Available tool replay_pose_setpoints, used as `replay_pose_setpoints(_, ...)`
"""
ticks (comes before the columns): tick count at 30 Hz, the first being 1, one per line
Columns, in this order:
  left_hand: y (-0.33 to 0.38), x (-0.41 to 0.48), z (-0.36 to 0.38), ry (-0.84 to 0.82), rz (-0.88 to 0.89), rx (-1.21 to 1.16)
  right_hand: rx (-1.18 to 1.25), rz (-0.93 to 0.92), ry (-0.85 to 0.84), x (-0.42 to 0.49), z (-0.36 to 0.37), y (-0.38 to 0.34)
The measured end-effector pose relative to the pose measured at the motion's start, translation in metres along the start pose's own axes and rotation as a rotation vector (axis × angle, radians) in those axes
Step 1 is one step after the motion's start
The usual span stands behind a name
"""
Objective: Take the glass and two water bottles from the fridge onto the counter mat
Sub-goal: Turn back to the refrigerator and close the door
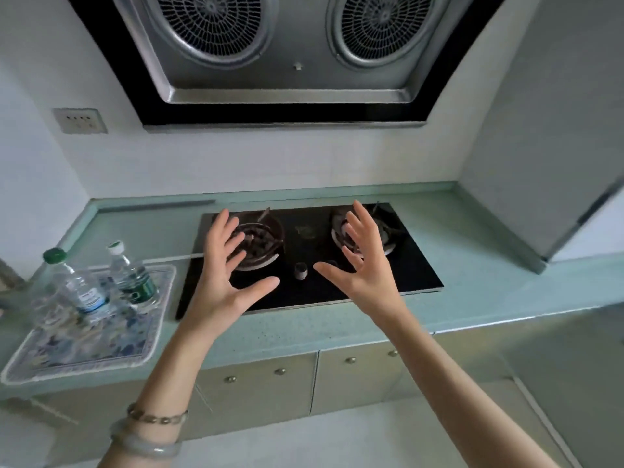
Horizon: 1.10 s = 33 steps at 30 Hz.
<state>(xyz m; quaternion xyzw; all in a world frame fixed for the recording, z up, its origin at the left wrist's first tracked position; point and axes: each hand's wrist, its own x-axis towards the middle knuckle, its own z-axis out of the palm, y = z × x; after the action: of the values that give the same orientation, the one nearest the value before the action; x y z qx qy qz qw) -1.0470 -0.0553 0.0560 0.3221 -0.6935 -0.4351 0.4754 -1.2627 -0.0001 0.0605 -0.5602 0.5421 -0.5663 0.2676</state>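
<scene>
Two clear water bottles stand on the patterned counter mat (pixel 101 346) at the left: one with a green cap and blue label (pixel 79 287), one with a white cap and green label (pixel 133 276). A clear glass (pixel 47 312) stands at the mat's left side, beside the green-capped bottle. My left hand (pixel 226 275) and my right hand (pixel 358 261) hover over the black gas hob (pixel 304 285), fingers spread, palms facing each other, holding nothing. The fridge (pixel 553 136) stands at the right, its door closed.
A range hood (pixel 287 55) hangs above the hob. The green countertop (pixel 472 285) runs from the mat to the fridge. Cabinet doors with round knobs (pixel 280 371) sit below. A wall socket (pixel 81 120) is at the left.
</scene>
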Motion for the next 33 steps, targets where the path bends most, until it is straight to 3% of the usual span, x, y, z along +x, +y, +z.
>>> replay_pose_setpoints(17, 0.046, 0.059, 0.288, -0.586, 0.169, -0.229, -0.228, 0.049, 0.576, -0.092, -0.255, 0.017)
replay_pose_setpoints(33, 0.094, 0.027, 0.513, -1.086, 0.264, -0.377, -0.437, 0.174, 1.134, -0.229, -0.396, 0.011)
